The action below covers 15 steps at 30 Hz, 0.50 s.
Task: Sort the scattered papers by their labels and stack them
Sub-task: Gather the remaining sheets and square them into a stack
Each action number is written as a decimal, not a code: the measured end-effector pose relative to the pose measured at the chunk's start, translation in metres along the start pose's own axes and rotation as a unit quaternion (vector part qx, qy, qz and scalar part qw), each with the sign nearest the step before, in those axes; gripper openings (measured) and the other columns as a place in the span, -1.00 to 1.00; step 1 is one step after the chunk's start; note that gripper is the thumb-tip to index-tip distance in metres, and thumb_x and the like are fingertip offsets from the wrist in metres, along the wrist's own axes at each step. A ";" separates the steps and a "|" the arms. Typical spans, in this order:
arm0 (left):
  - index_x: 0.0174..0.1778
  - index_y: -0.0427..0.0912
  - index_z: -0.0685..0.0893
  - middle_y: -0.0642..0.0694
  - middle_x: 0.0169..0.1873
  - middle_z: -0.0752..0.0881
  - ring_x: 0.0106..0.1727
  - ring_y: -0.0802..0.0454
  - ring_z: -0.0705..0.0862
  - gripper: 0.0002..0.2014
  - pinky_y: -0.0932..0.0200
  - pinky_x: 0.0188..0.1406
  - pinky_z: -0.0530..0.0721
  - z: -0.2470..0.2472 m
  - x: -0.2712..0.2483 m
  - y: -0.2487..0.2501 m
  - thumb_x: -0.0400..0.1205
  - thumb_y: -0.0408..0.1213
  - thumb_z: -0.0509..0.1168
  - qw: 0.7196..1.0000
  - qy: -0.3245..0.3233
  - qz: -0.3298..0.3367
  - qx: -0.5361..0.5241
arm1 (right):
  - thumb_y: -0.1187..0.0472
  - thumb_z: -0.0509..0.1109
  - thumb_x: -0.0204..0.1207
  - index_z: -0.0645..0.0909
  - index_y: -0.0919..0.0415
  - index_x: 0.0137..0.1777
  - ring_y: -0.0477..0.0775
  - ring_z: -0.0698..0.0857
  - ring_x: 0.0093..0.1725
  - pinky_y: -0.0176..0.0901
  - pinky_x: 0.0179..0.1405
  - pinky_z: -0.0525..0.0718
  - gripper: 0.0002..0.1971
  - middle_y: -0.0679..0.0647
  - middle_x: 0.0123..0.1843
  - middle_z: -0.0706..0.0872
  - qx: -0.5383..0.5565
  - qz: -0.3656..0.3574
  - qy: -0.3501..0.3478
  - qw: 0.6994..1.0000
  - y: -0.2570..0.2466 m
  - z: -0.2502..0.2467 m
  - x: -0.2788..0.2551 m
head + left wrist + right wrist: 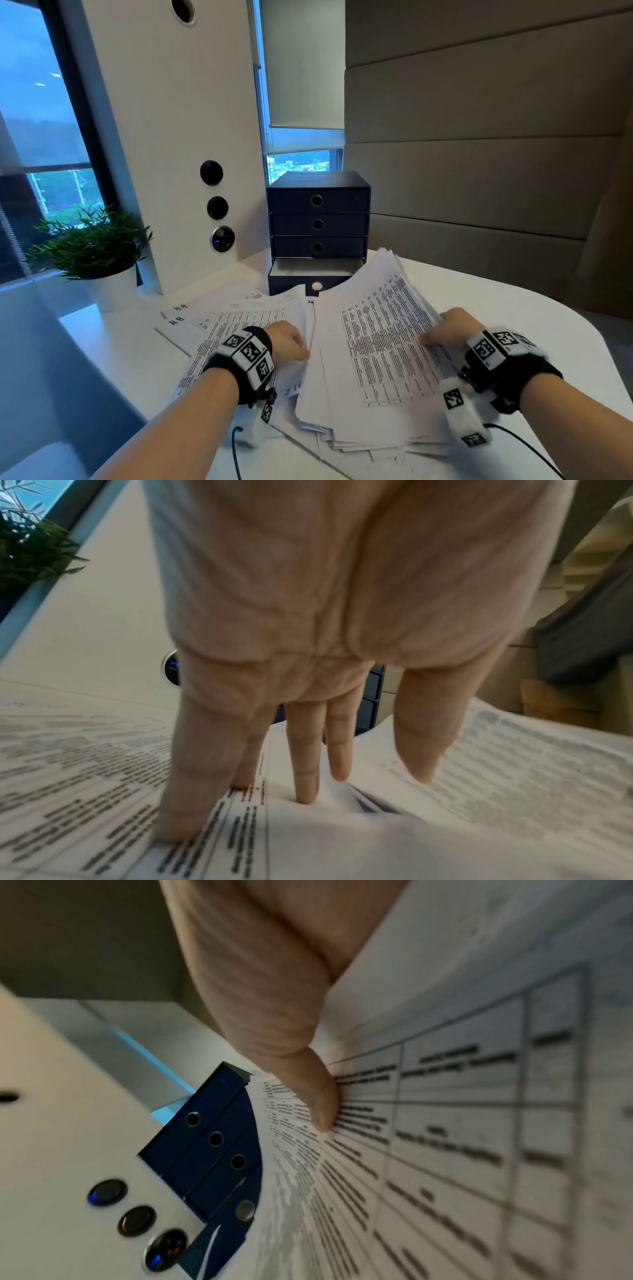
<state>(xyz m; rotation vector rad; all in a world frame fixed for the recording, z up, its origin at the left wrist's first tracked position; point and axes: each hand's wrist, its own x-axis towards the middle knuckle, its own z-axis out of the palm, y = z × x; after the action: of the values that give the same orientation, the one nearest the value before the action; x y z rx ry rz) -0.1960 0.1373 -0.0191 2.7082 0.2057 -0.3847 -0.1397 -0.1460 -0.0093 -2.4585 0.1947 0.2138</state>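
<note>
Paper under my right hand: white printed sheets, a thick sheaf (383,329) lifted at its right edge; my right hand (448,334) grasps it, thumb (318,1104) on the top page, the other fingers hidden beneath.
Left hand: my left hand (287,344) is released, fingers straight; the fingertips (304,791) press down on the flat sheets (239,329) beside the sheaf, one slipping in at the page edges.
Step in hand: I judge I am still gathering and separating the pile, not yet laying down sorted stacks.
Next move: I reckon it calls for peeling the top page free and reading its label; the print here is too blurred for me to read.
Labelled sheets: two pages marked with large letters (178,315) lie at the far left of the spread, apart from my hands.
Surface: a white table (513,308) with a rounded edge.
Drawer unit: a dark blue box of drawers (318,222) just behind the papers, its bottom drawer (308,281) pulled open.
Room: potted plant (92,240) to the left by the window (41,137), a white panel with round buttons (215,207), beige padded wall (479,137) to the right.
</note>
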 end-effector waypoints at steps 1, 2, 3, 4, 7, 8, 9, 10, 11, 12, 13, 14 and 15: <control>0.40 -0.16 0.57 -0.04 0.34 0.60 0.30 0.01 0.57 -0.59 0.27 0.06 0.47 -0.002 -0.001 0.000 0.66 -0.09 0.27 1.000 0.004 0.001 0.009 | 0.27 0.50 0.44 0.68 0.32 -0.07 0.15 0.71 -0.24 -0.24 -0.41 0.54 -0.86 0.16 -0.24 0.72 -0.014 -0.036 0.036 0.999 -0.003 -0.005 -0.001; 0.41 -0.16 0.56 -0.04 0.35 0.59 0.33 0.00 0.56 -0.59 0.27 0.09 0.45 -0.002 0.001 -0.002 0.66 -0.10 0.27 1.000 0.008 0.000 0.016 | 0.28 0.46 0.46 0.70 0.26 -0.12 0.16 0.72 -0.22 -0.23 -0.33 0.55 -0.94 0.14 -0.27 0.72 -0.039 -0.077 0.073 0.994 -0.007 -0.011 -0.002; 0.41 -0.15 0.56 -0.05 0.35 0.58 0.35 0.00 0.55 -0.59 0.27 0.10 0.44 -0.002 0.003 -0.004 0.66 -0.10 0.27 1.000 0.009 -0.006 0.024 | 0.28 0.43 0.47 0.71 0.19 -0.17 0.17 0.73 -0.19 -0.20 -0.26 0.55 -0.96 0.13 -0.26 0.73 -0.054 -0.113 0.102 0.987 -0.012 -0.018 -0.004; 0.39 -0.15 0.57 -0.05 0.35 0.59 0.35 0.00 0.56 -0.60 0.29 0.11 0.44 -0.001 0.007 -0.007 0.65 -0.11 0.28 0.999 0.014 -0.008 0.027 | 0.27 0.42 0.49 0.71 0.14 -0.20 0.17 0.73 -0.17 -0.17 -0.22 0.56 -0.93 0.10 -0.25 0.74 -0.053 -0.149 0.119 0.980 -0.017 -0.025 -0.007; 0.32 -0.11 0.64 -0.03 0.31 0.63 0.31 0.00 0.59 -0.65 0.27 0.18 0.48 -0.003 0.011 -0.010 0.63 -0.12 0.31 0.999 0.012 -0.018 0.034 | 0.24 0.46 0.51 0.72 0.17 -0.22 0.03 0.72 -0.29 -0.18 -0.32 0.62 -0.91 0.05 -0.34 0.75 0.045 -0.258 0.146 0.954 -0.034 -0.049 -0.019; 0.29 -0.12 0.67 -0.03 0.27 0.66 0.29 0.00 0.61 -0.67 0.25 0.18 0.51 -0.003 0.012 -0.010 0.63 -0.13 0.31 0.999 0.004 -0.016 0.032 | 0.29 0.47 0.51 0.71 0.24 -0.22 -0.04 0.70 -0.36 -0.24 -0.41 0.60 -0.91 0.04 -0.38 0.73 0.115 -0.275 0.145 0.943 -0.039 -0.053 -0.024; 0.26 -0.14 0.68 -0.05 0.24 0.68 0.26 -0.02 0.63 -0.69 0.22 0.17 0.53 -0.003 0.013 -0.008 0.63 -0.15 0.31 0.999 0.002 -0.013 0.036 | 0.34 0.46 0.51 0.68 0.27 -0.23 -0.10 0.66 -0.41 -0.29 -0.47 0.57 -0.91 0.05 -0.40 0.70 0.187 -0.279 0.137 0.932 -0.043 -0.054 -0.029; 0.25 -0.17 0.67 -0.09 0.23 0.69 0.24 -0.04 0.63 -0.69 0.20 0.17 0.55 -0.002 0.013 -0.010 0.63 -0.16 0.30 0.999 0.003 -0.014 0.040 | 0.36 0.46 0.51 0.66 0.26 -0.22 -0.10 0.65 -0.44 -0.30 -0.49 0.56 -0.91 0.07 -0.38 0.69 0.254 -0.268 0.120 0.921 -0.048 -0.056 -0.033; 0.29 -0.19 0.64 -0.10 0.26 0.67 0.27 -0.06 0.62 -0.68 0.17 0.22 0.55 -0.001 0.014 -0.010 0.64 -0.18 0.29 0.998 0.001 -0.022 0.063 | 0.37 0.46 0.51 0.65 0.25 -0.20 -0.08 0.65 -0.47 -0.28 -0.51 0.60 -0.92 0.09 -0.35 0.69 0.312 -0.247 0.093 0.913 -0.049 -0.058 -0.038; 0.36 -0.15 0.58 -0.09 0.32 0.63 0.32 -0.06 0.60 -0.64 0.15 0.31 0.53 0.002 0.019 -0.016 0.66 -0.15 0.26 0.995 0.011 -0.027 0.092 | 0.38 0.45 0.51 0.64 0.26 -0.18 -0.09 0.66 -0.50 -0.24 -0.52 0.65 -0.93 0.11 -0.33 0.69 0.348 -0.225 0.060 0.908 -0.051 -0.057 -0.041; 0.44 -0.09 0.51 -0.08 0.39 0.59 0.38 -0.05 0.57 -0.59 0.14 0.37 0.51 0.003 0.021 -0.020 0.67 -0.11 0.26 0.991 0.028 -0.029 0.128 | 0.40 0.42 0.52 0.62 0.25 -0.17 -0.09 0.66 -0.50 -0.15 -0.47 0.71 -0.91 0.11 -0.32 0.67 0.373 -0.203 0.039 0.905 -0.052 -0.052 -0.044; 0.49 -0.07 0.47 -0.08 0.41 0.57 0.40 -0.05 0.56 -0.54 0.15 0.37 0.52 0.004 0.022 -0.022 0.66 -0.09 0.27 0.988 0.049 -0.032 0.140 | 0.45 0.35 0.55 0.57 0.19 -0.19 -0.08 0.66 -0.44 -0.03 -0.31 0.75 -0.83 0.10 -0.30 0.64 0.353 -0.157 0.073 0.920 -0.052 -0.042 -0.043; 0.47 -0.16 0.49 -0.11 0.40 0.58 0.40 -0.07 0.57 -0.54 0.17 0.32 0.52 0.003 0.019 -0.020 0.66 -0.13 0.29 0.987 0.053 -0.043 0.145 | 0.51 0.24 0.56 0.53 0.15 -0.17 -0.04 0.67 -0.32 0.05 -0.14 0.68 -0.76 0.10 -0.26 0.63 0.295 -0.108 0.149 0.938 -0.054 -0.033 -0.048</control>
<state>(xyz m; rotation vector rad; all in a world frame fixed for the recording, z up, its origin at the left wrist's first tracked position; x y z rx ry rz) -0.1822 0.1565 -0.0347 3.0171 0.3198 -0.3177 -0.1729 -0.1205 0.0591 -1.8778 0.0963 -0.2810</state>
